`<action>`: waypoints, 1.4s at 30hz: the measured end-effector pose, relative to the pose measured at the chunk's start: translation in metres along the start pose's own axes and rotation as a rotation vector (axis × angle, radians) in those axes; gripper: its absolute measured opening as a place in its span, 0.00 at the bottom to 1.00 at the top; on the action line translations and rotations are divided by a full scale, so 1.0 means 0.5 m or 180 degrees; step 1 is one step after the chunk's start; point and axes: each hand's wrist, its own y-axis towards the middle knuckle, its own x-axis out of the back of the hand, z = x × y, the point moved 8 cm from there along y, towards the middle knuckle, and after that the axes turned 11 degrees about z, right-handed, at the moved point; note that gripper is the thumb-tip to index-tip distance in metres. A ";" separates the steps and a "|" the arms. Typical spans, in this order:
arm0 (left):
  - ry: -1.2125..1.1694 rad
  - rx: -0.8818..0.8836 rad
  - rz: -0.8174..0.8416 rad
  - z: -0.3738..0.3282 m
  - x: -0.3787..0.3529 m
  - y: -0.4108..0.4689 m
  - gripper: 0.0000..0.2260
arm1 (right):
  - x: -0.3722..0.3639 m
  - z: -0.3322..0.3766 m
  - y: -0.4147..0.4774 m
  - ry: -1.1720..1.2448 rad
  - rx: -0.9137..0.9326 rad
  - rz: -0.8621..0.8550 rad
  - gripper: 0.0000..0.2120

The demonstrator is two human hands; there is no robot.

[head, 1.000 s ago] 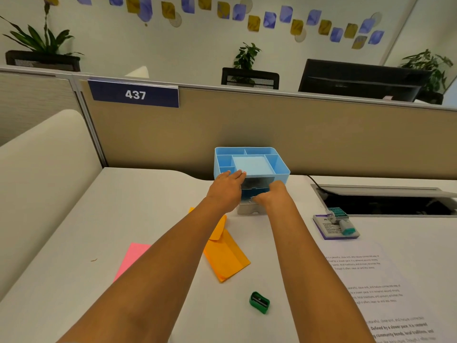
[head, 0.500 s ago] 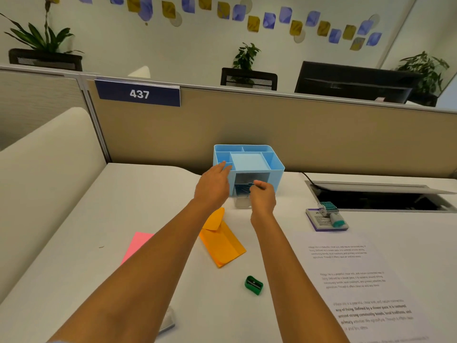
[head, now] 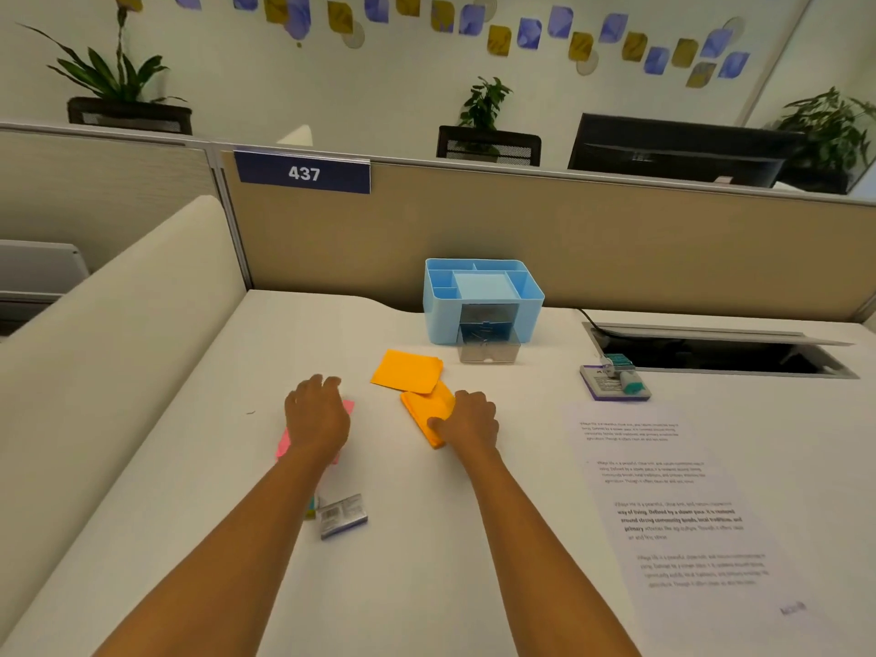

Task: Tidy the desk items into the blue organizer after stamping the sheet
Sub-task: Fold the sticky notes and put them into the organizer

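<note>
The blue organizer stands at the back of the desk against the partition, its clear drawer pulled out in front. My left hand rests over a pink note, fingers loosely bent. My right hand holds the right edge of an orange envelope, thumb on top. A second orange piece lies just behind it. A teal stamp sits on its ink pad to the right, above the printed sheet.
A small silver box lies near my left forearm. An open cable hatch is sunk into the desk at the right. A padded cream divider borders the left side, and a tan partition runs along the back.
Both hands have drawn back from the organizer's drawer toward me. The left now lies over the pink note and the right on the orange envelope. The drawer stays pulled out.
</note>
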 end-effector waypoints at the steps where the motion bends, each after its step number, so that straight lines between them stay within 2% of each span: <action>1: 0.0015 0.0115 0.0058 0.014 -0.003 -0.012 0.22 | -0.002 0.000 -0.008 -0.0063 0.0003 -0.0062 0.28; 3: -0.0050 0.0326 0.0170 0.040 -0.013 -0.031 0.24 | -0.006 -0.005 -0.020 -0.0088 -0.0062 -0.0131 0.27; 6: -0.0375 0.0621 0.0319 0.072 -0.025 -0.049 0.25 | -0.010 -0.016 -0.034 -0.0017 -0.0256 -0.0022 0.29; 11: -0.0654 0.0804 0.0460 0.083 -0.018 -0.063 0.30 | -0.017 -0.033 -0.054 0.0419 -0.0420 0.0063 0.32; 17: -0.0985 0.1170 0.0650 0.095 -0.017 -0.073 0.28 | -0.016 -0.043 -0.082 0.1224 -0.0163 -0.0305 0.18; 20: -0.1236 0.1182 0.0686 0.098 -0.020 -0.074 0.26 | -0.006 -0.055 -0.091 0.1936 -0.0107 -0.0384 0.18; 23: -0.1881 0.1112 0.0496 0.097 -0.013 -0.077 0.25 | -0.001 -0.061 -0.095 0.2913 -0.0112 -0.0261 0.22; 26: -0.2619 0.0891 0.0411 0.075 -0.005 -0.073 0.21 | -0.003 -0.043 -0.097 0.3534 -0.0104 -0.0005 0.26; 28: -0.3276 0.0813 0.0550 0.048 -0.010 -0.074 0.19 | -0.008 -0.019 -0.100 0.3924 0.0093 0.0172 0.25; 30: -0.3622 0.0723 0.0696 0.016 -0.016 -0.078 0.20 | -0.012 0.012 -0.114 0.4145 0.0386 0.0326 0.22; 32: -0.3791 0.0577 0.0802 -0.018 -0.019 -0.086 0.19 | -0.021 0.041 -0.124 0.4016 0.0594 0.0363 0.21; 36: -0.4200 0.0554 0.0984 -0.065 -0.022 -0.109 0.17 | -0.028 0.064 -0.133 0.2969 0.0571 0.0036 0.26; 38: -0.4339 0.0535 0.1067 -0.079 -0.020 -0.114 0.17 | -0.023 0.065 -0.136 0.2682 0.0600 -0.0125 0.26; 42: -0.4248 0.0689 0.1177 -0.080 -0.027 -0.114 0.23 | -0.022 0.072 -0.132 0.2213 0.0705 -0.0254 0.27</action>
